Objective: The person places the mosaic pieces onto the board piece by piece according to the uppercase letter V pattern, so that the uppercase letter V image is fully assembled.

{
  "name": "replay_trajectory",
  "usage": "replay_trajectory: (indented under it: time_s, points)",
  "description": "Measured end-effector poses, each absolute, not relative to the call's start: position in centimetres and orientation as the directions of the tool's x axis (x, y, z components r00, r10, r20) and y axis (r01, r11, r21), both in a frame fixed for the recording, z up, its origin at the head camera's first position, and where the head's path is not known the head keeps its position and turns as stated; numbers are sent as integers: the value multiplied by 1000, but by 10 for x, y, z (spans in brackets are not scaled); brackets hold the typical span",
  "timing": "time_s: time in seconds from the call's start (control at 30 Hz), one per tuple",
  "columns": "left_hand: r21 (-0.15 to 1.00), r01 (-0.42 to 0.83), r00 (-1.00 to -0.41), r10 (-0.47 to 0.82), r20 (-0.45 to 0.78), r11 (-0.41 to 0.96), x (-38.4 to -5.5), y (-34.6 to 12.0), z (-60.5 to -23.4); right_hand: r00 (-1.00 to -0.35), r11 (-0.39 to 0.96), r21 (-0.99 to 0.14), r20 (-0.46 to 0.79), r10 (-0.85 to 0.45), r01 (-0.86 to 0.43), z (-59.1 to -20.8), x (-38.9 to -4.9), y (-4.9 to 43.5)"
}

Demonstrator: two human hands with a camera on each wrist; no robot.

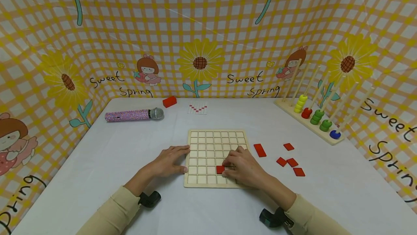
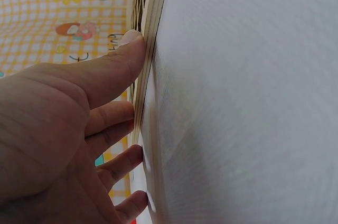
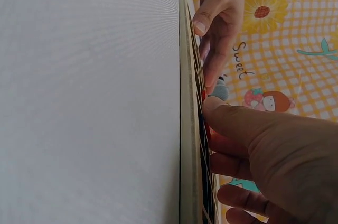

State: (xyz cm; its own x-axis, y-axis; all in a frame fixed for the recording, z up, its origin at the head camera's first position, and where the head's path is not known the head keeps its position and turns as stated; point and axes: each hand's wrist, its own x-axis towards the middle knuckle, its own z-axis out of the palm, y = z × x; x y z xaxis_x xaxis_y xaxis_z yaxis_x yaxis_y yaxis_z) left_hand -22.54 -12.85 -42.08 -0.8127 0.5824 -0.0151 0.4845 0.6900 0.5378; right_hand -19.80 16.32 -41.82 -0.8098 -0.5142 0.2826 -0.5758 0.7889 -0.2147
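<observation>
A square wooden grid board (image 1: pixel 202 154) lies on the white tabletop between the hands. My left hand (image 1: pixel 168 161) steadies the board's left edge; in the left wrist view the thumb (image 2: pixel 119 71) touches the rim and the fingers are spread along it. A red square tile (image 1: pixel 220 170) sits over a cell in the lower middle of the grid. My right hand (image 1: pixel 245 166) pinches this tile at its right side with thumb and index finger, its palm hiding the board's lower right cells. The right wrist view shows only a sliver of red by the thumb.
Right of the board lie a red rectangular piece (image 1: pixel 260 150) and several loose red tiles (image 1: pixel 292 162). A pattern card (image 1: pixel 197 108), a red block (image 1: pixel 169 101) and a glittery microphone (image 1: pixel 133 115) are behind. A bead stacker with upright pegs (image 1: pixel 309 121) stands at the back right.
</observation>
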Motion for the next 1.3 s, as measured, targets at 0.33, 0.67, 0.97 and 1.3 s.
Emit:
replay_trajectory:
  time_s: [0.33,0.67,0.97,1.3]
  points:
    - [540,485,-813,582,-12,688,-226,-129,-422,-820,801,-212,281,-498,-559,-417,-198,166]
    - [538,484,-814,581,-12,690,-227,-129,-422,-868,844,-228,243,-434,-486,-409,-202,183]
    - [541,484,-813,582,-12,688,-226,-130,-422,-876,860,-212,257,-409,-464,-408,-206,206]
    - [538,479,-817,577,-17,693,-227,-130,-423,-888,868,-244,280,-364,-432,-408,-213,238]
